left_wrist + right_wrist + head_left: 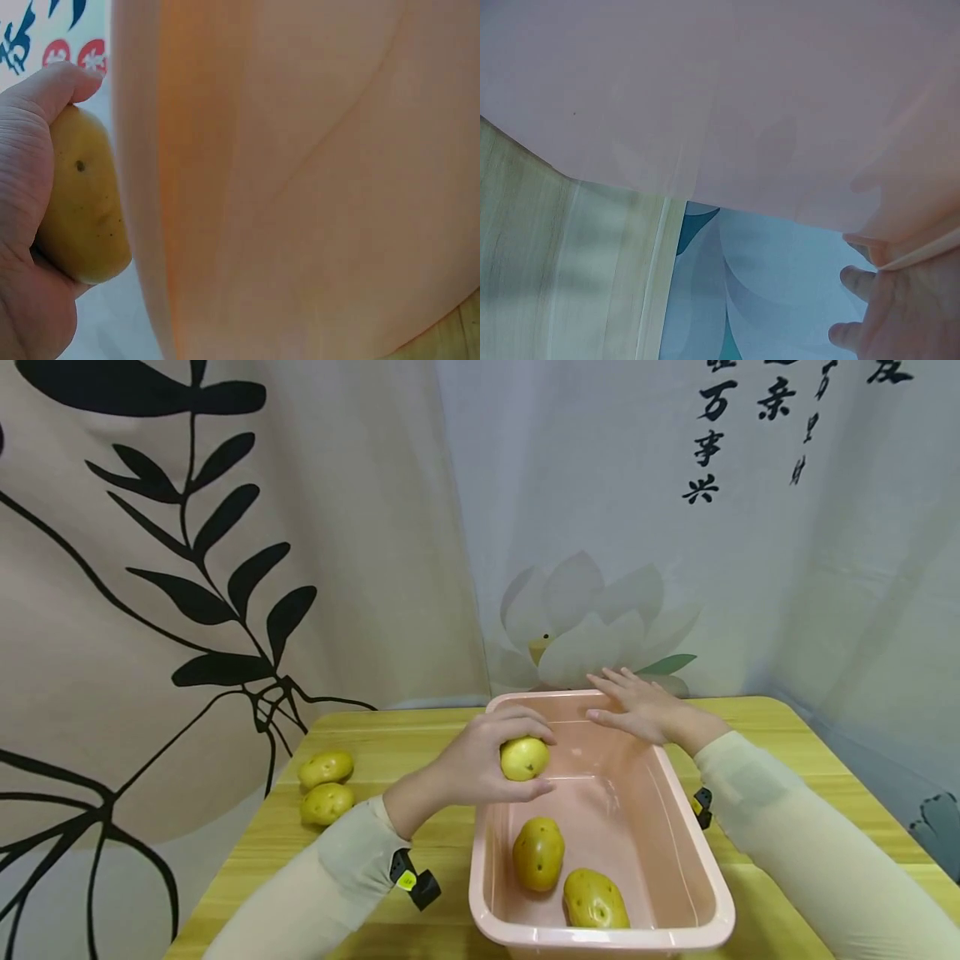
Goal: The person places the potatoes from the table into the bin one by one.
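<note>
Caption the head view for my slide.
Left hand grips a potato over a pink basin holding two more potatoes.

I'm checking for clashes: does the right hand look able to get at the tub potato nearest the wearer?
Probably yes: the right hand holds no potato, nothing covers the nearest potato in the tub, and the left hand, gripping another potato, is farther back.

Basin (600,937), lower centre: smooth glossy plastic. Worktop (405,735): wood-look, grained. Potatoes (538,854): smooth, shiny, small pits. Backdrop (375,527), upper frame: matt cloth. Sleeves (795,835): matt cloth.
</note>
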`<state>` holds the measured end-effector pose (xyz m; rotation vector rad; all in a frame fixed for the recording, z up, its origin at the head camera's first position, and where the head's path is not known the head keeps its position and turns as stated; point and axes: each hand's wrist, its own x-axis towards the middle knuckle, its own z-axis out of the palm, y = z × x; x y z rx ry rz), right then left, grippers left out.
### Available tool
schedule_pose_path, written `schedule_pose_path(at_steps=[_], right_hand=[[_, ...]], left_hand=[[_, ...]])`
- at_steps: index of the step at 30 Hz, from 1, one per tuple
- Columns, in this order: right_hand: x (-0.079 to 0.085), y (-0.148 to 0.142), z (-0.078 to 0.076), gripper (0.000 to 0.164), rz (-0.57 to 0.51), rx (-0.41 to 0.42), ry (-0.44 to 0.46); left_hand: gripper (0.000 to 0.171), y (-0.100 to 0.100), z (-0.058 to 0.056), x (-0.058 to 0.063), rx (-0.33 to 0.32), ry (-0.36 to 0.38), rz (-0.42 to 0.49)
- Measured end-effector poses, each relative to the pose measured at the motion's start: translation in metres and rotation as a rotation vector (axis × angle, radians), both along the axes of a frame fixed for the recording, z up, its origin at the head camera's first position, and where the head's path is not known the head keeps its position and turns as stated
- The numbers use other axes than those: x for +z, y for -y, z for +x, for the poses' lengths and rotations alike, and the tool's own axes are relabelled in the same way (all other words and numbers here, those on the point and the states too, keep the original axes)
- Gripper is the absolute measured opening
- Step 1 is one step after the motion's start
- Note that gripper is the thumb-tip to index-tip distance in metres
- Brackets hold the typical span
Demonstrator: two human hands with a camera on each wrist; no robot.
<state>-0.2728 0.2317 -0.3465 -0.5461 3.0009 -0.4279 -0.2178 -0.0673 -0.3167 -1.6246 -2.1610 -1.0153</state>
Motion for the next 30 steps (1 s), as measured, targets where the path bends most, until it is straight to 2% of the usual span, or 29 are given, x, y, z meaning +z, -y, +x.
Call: schedule_pose_path(at_steps=[8, 17, 30], right_hand=[[0.0, 0.001, 0.002, 0.08, -0.004, 0.008, 0.007], [0.002, 0.001, 0.003, 0.079, -0.012, 0.012, 0.004], [-0.001, -0.001, 0.001, 0.079, -0.007, 0.014, -0.007]], left_hand=[[0.041, -0.014, -0.002, -0.011, -0.066, 0.107, -0.085], [0.038, -0.028, -0.008, -0.017, -0.156, 0.099, -0.272], [0.037, -0.051, -0.016, -0.021, -0.209, 0.181, -0.47]])
